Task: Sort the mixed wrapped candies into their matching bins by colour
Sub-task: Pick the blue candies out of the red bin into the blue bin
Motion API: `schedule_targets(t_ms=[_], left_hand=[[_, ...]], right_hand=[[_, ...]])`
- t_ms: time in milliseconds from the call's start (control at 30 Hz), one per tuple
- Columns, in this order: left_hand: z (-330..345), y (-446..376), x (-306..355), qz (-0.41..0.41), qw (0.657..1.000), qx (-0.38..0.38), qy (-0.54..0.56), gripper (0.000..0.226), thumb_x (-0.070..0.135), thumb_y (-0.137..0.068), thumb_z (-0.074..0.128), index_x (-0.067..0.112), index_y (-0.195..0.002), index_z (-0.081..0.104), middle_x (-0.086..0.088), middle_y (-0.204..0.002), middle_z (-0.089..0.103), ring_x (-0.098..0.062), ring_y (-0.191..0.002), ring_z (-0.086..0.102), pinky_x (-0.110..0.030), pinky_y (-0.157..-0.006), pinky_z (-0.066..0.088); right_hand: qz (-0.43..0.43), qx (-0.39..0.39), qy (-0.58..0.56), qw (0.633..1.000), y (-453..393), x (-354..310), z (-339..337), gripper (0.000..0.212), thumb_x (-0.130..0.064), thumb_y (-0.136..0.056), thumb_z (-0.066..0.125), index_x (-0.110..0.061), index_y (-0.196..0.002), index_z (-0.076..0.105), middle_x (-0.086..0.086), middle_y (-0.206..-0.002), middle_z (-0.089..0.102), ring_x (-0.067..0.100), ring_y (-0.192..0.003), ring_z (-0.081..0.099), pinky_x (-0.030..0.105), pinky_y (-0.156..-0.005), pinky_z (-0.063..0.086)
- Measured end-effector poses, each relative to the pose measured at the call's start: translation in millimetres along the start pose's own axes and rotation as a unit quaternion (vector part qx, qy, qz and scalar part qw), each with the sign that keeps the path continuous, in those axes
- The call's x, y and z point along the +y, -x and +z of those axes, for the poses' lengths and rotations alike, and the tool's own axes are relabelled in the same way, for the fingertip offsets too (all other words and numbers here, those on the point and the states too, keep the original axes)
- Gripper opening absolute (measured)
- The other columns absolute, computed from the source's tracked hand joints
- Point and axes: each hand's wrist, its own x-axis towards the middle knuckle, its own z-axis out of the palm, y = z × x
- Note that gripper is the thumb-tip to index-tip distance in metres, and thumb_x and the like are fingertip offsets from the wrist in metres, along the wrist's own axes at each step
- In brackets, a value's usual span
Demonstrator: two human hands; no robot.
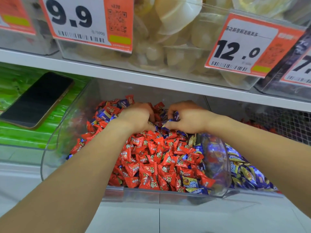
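Digging at the clear bin's [50,148] back edge, left hand [136,118] and right hand [188,118] pinch blue candies [168,122]; better lift them clear of red candies [151,158].

A dark phone [36,100] lies on green packets [20,135]; price tags [87,22] front clear tubs of pale sweets [176,39] above a white shelf [117,73].

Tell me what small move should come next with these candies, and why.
Probably lift the right hand and carry the blue candies it pinches over to the blue-candy bin on the right. Both hands are at the back of the clear bin of mostly red candies, the left hand digging in the same patch, and blue wrappers are mixed in there.
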Motion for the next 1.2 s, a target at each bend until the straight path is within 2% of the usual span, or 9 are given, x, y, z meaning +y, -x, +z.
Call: schedule_targets(t_ms=[233, 367, 467, 600, 667, 767, 900, 1033, 1200], left_hand=[[1, 4, 2, -0.001, 1.000, 0.019, 0.010, 0.012, 0.035, -0.084, 0.071, 0.024, -0.089, 0.073, 0.005, -0.098, 0.068, -0.020, -0.090, 0.064, -0.033, -0.077, 0.054], [-7, 8, -2, 0.004, 0.999, 0.032, 0.009, 0.015, 0.034, -0.091, 0.064, 0.024, -0.080, 0.064, 0.005, -0.085, 0.056, -0.017, -0.079, 0.053, -0.025, -0.068, 0.042], [-5, 13, -8, -0.013, 1.000, 0.028, 0.005, 0.020, 0.037, -0.090, 0.065, 0.022, -0.078, 0.061, 0.002, -0.086, 0.056, -0.018, -0.080, 0.054, -0.026, -0.068, 0.041], [-5, 16, -6, -0.022, 1.000, -0.015, -0.001, 0.032, 0.045, -0.085, 0.070, 0.014, -0.093, 0.073, -0.002, -0.097, 0.065, -0.022, -0.089, 0.062, -0.036, -0.079, 0.054], [-9, 16, -3, -0.028, 0.999, -0.036, 0.007, 0.030, 0.043, -0.084, 0.072, 0.014, -0.094, 0.075, 0.000, -0.096, 0.068, -0.020, -0.088, 0.064, -0.035, -0.080, 0.055], [-11, 14, -2, -0.026, 0.997, -0.056, 0.047, 0.015, 0.029, -0.082, 0.077, 0.014, -0.087, 0.077, 0.003, -0.091, 0.072, -0.016, -0.086, 0.068, -0.033, -0.080, 0.056], [-10, 14, 0, -0.029, 0.994, -0.064, 0.082, 0.009, 0.013, -0.078, 0.074, 0.005, -0.080, 0.075, -0.009, -0.088, 0.075, -0.024, -0.084, 0.071, -0.041, -0.076, 0.058], [-9, 18, 11, -0.044, 0.992, -0.012, 0.119, 0.026, 0.041, -0.082, 0.075, 0.017, -0.093, 0.077, 0.003, -0.094, 0.071, -0.016, -0.088, 0.066, -0.032, -0.083, 0.054], [-13, 13, 25, -0.069, 0.991, 0.112, 0.008, 0.040, 0.059, -0.077, 0.071, 0.021, -0.086, 0.071, 0.001, -0.085, 0.063, -0.024, -0.087, 0.063, -0.030, -0.070, 0.050]], right_hand=[[0.029, 0.047, -0.055, 0.997, 24, 5, -10, 0.021, -0.041, -0.081, 0.075, -0.025, -0.085, 0.062, -0.009, -0.088, 0.061, 0.013, -0.078, 0.055, 0.018, -0.061, 0.038], [0.031, 0.083, -0.096, 0.991, 46, 1, -17, 0.022, -0.044, -0.081, 0.075, -0.026, -0.084, 0.063, -0.010, -0.087, 0.065, 0.004, -0.070, 0.058, 0.016, -0.064, 0.044], [0.035, 0.088, -0.149, 0.984, 62, -2, -21, 0.021, -0.039, -0.080, 0.078, -0.026, -0.080, 0.062, -0.003, -0.086, 0.070, 0.022, -0.075, 0.064, 0.036, -0.077, 0.052], [0.050, 0.093, -0.269, 0.957, 82, -4, -21, 0.021, -0.032, -0.078, 0.081, -0.019, -0.077, 0.064, 0.005, -0.064, 0.070, 0.039, -0.058, 0.059, 0.038, -0.057, 0.052], [0.067, 0.092, -0.298, 0.948, 92, -2, -20, 0.021, -0.029, -0.079, 0.081, -0.018, -0.079, 0.063, 0.004, -0.058, 0.067, 0.032, -0.050, 0.048, 0.028, -0.047, 0.042], [0.086, 0.104, -0.324, 0.936, 103, 1, -19, 0.021, -0.027, -0.078, 0.081, -0.020, -0.083, 0.062, 0.012, -0.063, 0.068, 0.024, -0.051, 0.050, 0.029, -0.049, 0.039], [0.086, 0.140, -0.338, 0.927, 115, 2, -19, 0.024, -0.021, -0.079, 0.080, -0.027, -0.097, 0.066, -0.011, -0.082, 0.069, 0.017, -0.054, 0.060, 0.024, -0.055, 0.044], [0.087, 0.119, -0.377, 0.915, 118, -2, -19, 0.012, -0.019, -0.083, 0.076, -0.028, -0.090, 0.074, -0.003, -0.065, 0.071, 0.022, -0.054, 0.047, 0.033, -0.055, 0.040], [0.126, 0.163, -0.379, 0.902, 112, 0, -27, 0.007, -0.020, -0.080, 0.077, -0.025, -0.085, 0.074, -0.005, -0.066, 0.072, 0.023, -0.049, 0.050, 0.028, -0.054, 0.043]])
